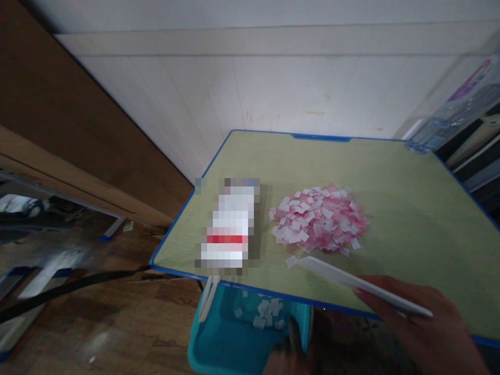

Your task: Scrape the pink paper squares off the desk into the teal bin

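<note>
White plastic, thin and flat, made up the long scraper [363,285] that was pinched at its near end by the right hand [425,328], thumb laid along the top; its free tip was pointed at the heap of pink and white paper squares [318,219] and lay just short of it. The scraper was judged light and fairly stiff, somewhat slippery, and best gripped far back as it was, so that the blade could lie flat on the worktop [410,208]. The squares were judged almost weightless, loose and easily scattered, better pushed than picked up. One stray square [291,261] lay just beside the heap, at the scraper's tip. Below the heap, under the worktop's edge, a teal bin [222,338] with a few squares inside was held at its rim by the left hand [289,351], seemingly closed on it, though dimly seen. Left of the heap a blurred package [230,226] was lying.
</note>
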Demonstrator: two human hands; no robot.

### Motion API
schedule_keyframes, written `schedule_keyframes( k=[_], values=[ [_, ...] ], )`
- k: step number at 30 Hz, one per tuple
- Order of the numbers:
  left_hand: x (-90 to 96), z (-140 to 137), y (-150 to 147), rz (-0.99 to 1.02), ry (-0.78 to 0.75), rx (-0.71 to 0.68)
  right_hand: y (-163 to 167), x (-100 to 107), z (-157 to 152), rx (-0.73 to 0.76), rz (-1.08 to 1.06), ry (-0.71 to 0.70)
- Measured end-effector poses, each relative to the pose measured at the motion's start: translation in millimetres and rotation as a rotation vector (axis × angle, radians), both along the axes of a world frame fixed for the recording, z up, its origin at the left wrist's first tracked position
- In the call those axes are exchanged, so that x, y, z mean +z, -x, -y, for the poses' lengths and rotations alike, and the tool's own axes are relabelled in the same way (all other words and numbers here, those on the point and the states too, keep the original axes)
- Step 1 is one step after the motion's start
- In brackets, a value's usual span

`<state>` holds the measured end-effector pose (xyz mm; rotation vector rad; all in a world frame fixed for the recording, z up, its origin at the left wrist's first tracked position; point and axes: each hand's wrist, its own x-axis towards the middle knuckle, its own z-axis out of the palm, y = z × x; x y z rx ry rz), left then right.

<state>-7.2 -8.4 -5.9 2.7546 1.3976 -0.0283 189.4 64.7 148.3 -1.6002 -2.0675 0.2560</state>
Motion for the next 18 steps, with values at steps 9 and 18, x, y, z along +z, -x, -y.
schedule_keyframes(
  k=[9, 18],
  values=[
    [-3.6, 1, 2, 0.059, 0.068, 0.009, -3, 9, 0, 0.130, -0.033, 0.018],
    [4.4, 0, -1, 0.028, 0.101, 0.047, -3, 8, 3, 0.091, -0.066, 0.153]
  ],
)
